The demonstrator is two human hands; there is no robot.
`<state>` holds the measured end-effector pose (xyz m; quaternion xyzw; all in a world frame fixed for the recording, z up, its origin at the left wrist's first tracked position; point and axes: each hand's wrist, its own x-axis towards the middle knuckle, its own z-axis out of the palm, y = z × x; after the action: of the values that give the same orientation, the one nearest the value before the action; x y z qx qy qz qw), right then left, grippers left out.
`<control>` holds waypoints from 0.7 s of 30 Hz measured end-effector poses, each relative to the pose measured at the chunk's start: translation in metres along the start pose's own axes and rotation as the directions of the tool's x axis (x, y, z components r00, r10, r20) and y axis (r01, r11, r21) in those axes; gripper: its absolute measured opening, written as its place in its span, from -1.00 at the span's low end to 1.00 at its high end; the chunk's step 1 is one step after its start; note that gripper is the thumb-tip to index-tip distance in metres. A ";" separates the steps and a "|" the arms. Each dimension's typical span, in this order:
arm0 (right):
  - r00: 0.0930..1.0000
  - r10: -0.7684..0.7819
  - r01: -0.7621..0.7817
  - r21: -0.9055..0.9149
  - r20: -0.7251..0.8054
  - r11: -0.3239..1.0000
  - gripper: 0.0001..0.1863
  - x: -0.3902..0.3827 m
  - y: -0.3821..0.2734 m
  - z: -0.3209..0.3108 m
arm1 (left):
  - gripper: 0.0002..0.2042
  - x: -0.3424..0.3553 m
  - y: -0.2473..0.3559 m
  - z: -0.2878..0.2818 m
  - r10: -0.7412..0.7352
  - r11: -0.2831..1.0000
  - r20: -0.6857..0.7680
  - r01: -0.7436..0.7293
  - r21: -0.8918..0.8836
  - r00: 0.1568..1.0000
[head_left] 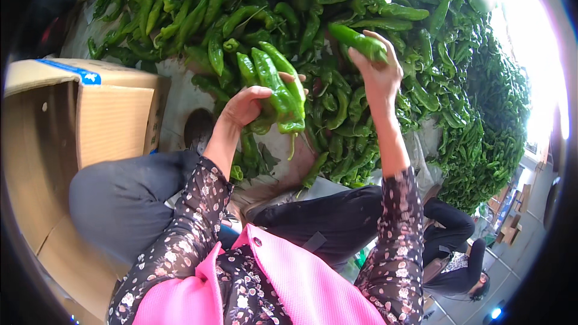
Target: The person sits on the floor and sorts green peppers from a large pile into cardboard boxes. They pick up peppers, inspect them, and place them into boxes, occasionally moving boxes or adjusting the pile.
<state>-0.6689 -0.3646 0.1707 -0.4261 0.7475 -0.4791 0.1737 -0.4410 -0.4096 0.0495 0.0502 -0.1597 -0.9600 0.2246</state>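
Several long green peppers (278, 93) lie bunched in my left hand (245, 105), the thumb across them and the fingertips showing on their far side. A single green pepper (359, 42) is gripped in my right hand (382, 72), which is raised to the right of the bunch. Beneath and beyond both hands spreads a large heap of green peppers (337, 99). The palm side of my left hand is hidden behind the bunch.
An open cardboard box (114, 123) with blue tape on its edge stands at my left, beside my bent knee (129, 204). The heap continues far to the right. Another person (448, 259) in dark clothes sits at the lower right, near wooden pieces (510, 229).
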 end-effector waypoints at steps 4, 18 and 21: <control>0.800 -0.551 0.595 -0.185 0.238 0.782 -0.35 -0.069 -0.059 -0.009 | -0.31 0.000 -0.001 0.030 -0.100 0.995 0.054 0.100 0.000 0.994; 0.970 -0.239 0.243 -0.097 0.049 0.965 -0.64 -0.162 -0.161 -0.020 | -0.31 -0.065 0.021 0.161 -0.112 0.925 0.163 0.163 -0.342 0.980; 0.955 -0.287 0.296 -0.219 0.072 0.930 -0.60 -0.188 -0.164 0.009 | -0.52 -0.090 0.004 0.155 -0.185 0.906 0.052 0.191 -0.378 0.981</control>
<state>-0.4771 -0.2478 0.2802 -0.5585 0.7223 -0.4026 0.0651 -0.3850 -0.3288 0.1990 0.0137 0.0336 -0.9901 0.1352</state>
